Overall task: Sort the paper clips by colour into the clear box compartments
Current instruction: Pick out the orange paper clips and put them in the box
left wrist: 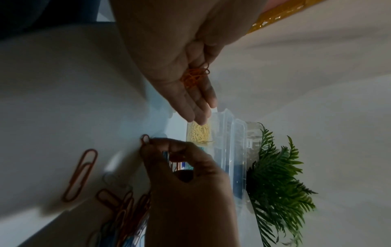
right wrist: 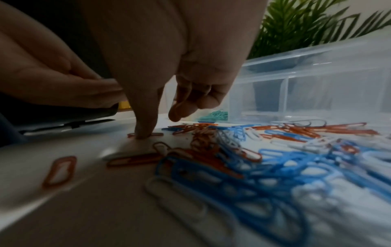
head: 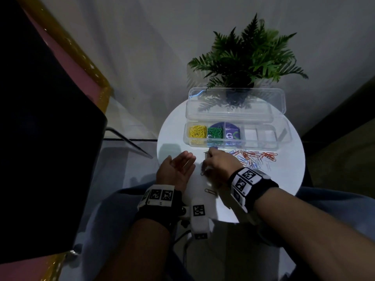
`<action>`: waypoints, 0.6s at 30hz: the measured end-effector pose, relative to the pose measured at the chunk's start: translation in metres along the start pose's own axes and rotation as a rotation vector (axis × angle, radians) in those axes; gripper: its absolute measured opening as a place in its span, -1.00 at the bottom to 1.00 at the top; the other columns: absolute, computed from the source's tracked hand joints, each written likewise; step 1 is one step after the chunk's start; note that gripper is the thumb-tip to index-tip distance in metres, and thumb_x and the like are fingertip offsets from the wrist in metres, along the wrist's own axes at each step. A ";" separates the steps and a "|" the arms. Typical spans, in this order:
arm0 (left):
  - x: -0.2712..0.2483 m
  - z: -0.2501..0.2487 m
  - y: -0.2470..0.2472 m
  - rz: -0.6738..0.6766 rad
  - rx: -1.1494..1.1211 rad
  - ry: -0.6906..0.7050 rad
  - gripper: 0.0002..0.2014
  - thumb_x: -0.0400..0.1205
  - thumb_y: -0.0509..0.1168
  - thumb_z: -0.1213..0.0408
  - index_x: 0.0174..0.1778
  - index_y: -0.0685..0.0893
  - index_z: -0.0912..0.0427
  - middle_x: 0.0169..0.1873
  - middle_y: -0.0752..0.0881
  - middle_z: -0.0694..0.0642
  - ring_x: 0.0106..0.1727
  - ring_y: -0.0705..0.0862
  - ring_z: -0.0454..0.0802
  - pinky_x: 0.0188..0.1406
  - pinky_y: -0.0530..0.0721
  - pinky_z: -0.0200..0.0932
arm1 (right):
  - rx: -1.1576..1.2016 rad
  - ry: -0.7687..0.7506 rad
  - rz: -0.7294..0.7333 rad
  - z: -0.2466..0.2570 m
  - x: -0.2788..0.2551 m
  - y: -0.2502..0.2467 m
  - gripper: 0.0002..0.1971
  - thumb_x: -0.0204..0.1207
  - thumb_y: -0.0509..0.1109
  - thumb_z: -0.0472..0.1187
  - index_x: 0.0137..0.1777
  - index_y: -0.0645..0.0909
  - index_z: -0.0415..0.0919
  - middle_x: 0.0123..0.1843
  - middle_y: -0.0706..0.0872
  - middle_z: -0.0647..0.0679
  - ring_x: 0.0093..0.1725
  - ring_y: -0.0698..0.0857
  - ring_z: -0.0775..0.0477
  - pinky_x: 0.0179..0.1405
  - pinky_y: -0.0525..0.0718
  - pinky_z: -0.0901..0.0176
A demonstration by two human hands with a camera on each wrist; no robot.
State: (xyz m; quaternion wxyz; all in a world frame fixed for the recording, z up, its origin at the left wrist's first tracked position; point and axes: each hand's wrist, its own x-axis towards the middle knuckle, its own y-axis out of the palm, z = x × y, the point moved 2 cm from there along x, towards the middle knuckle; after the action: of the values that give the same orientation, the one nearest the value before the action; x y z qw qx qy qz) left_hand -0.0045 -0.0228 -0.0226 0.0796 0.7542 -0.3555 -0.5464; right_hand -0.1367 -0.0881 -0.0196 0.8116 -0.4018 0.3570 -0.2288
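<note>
The clear box [head: 263, 146] lies open across the round white table [head: 288, 173]. Its left compartment holds yellow clips [head: 197, 131], the one beside it green clips [head: 215, 133]. A mixed pile of red, blue and white clips [head: 255, 158] lies in front of the box. My left hand [head: 178, 169] lies palm up with straight fingers, and several small orange-red clips [left wrist: 195, 76] rest in it. My right hand [head: 211, 157] is just right of it, fingers curled. Its thumb tip is down on a red paper clip [right wrist: 146, 134] on the table, and the forefinger [right wrist: 177, 113] curls close above.
A potted fern [head: 247, 57] stands behind the box's raised lid [head: 235, 102]. A purple round label [head: 231, 132] shows under the third compartment. One loose red clip [head: 210, 192] lies near the table's front edge. A dark chair back [head: 50, 118] stands at the left.
</note>
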 end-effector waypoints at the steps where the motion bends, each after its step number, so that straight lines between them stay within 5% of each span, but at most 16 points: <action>1: 0.000 0.000 0.000 0.004 0.005 -0.003 -0.49 0.77 -0.15 0.09 -0.14 0.62 0.32 -0.42 0.80 0.17 -0.21 0.76 0.07 0.00 0.58 -0.08 | -0.017 -0.009 -0.015 0.000 0.000 0.001 -0.88 0.45 0.40 -0.13 -0.06 0.73 -0.04 -0.01 0.46 -0.05 0.15 0.60 -0.21 0.10 0.60 0.00; 4: -0.001 0.001 0.004 0.017 -0.003 -0.005 -0.49 0.77 -0.15 0.09 -0.13 0.62 0.33 -0.41 0.80 0.18 -0.07 0.71 0.08 0.10 0.56 -0.01 | -0.107 -0.046 0.020 0.003 0.001 0.000 -0.83 0.52 0.30 -0.17 -0.02 0.68 -0.19 0.11 0.54 -0.20 0.07 0.62 -0.29 0.08 0.59 -0.09; 7: -0.002 0.002 0.007 0.023 -0.004 -0.015 -0.48 0.77 -0.16 0.08 -0.12 0.62 0.33 -0.41 0.80 0.19 0.01 0.66 0.07 0.24 0.47 0.00 | -0.055 -0.112 -0.024 0.004 -0.006 -0.007 -0.88 0.58 0.20 -0.24 -0.04 0.56 -0.19 0.03 0.63 -0.24 -0.05 0.60 -0.21 -0.02 0.50 0.03; 10: -0.002 0.002 0.009 0.027 -0.009 -0.015 -0.47 0.77 -0.17 0.08 -0.12 0.62 0.35 -0.41 0.80 0.20 -0.04 0.66 0.11 0.12 0.55 -0.03 | -0.018 -0.171 0.075 0.003 -0.018 -0.001 -0.86 0.49 0.25 -0.35 -0.02 0.60 -0.22 -0.02 0.66 -0.23 -0.06 0.60 -0.13 -0.02 0.54 0.06; 13: -0.004 0.004 0.011 0.020 0.014 -0.018 -0.47 0.77 -0.18 0.09 -0.11 0.62 0.34 -0.40 0.79 0.21 0.01 0.66 0.12 0.01 0.56 -0.12 | -0.135 -0.164 0.143 0.002 -0.029 0.011 -0.77 0.48 0.32 -0.18 -0.07 0.72 -0.33 -0.05 0.70 -0.26 -0.05 0.70 -0.24 0.01 0.68 -0.01; 15: -0.006 0.006 0.012 0.022 0.016 -0.022 -0.47 0.78 -0.18 0.09 -0.10 0.61 0.34 -0.24 0.79 0.24 0.19 0.63 0.16 0.02 0.56 -0.12 | -0.171 -0.156 0.139 0.002 -0.033 0.015 -0.70 0.44 0.36 -0.08 -0.11 0.71 -0.35 -0.07 0.69 -0.26 -0.10 0.70 -0.26 -0.04 0.71 -0.02; 18: -0.008 0.007 0.014 0.017 0.024 -0.022 -0.47 0.78 -0.18 0.10 0.00 0.62 0.37 0.26 0.61 0.27 0.46 0.48 0.15 0.24 0.51 -0.08 | -0.219 -0.166 0.112 0.003 -0.033 0.019 -0.67 0.42 0.42 -0.04 -0.04 0.68 -0.35 -0.02 0.66 -0.24 -0.08 0.69 -0.23 -0.06 0.68 0.04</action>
State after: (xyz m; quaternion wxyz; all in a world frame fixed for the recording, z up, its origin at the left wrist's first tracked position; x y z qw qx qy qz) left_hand -0.0187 -0.0264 -0.0118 0.0714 0.7461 -0.3692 -0.5496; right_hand -0.1538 -0.0541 -0.0209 0.8012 -0.4849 0.3334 -0.1087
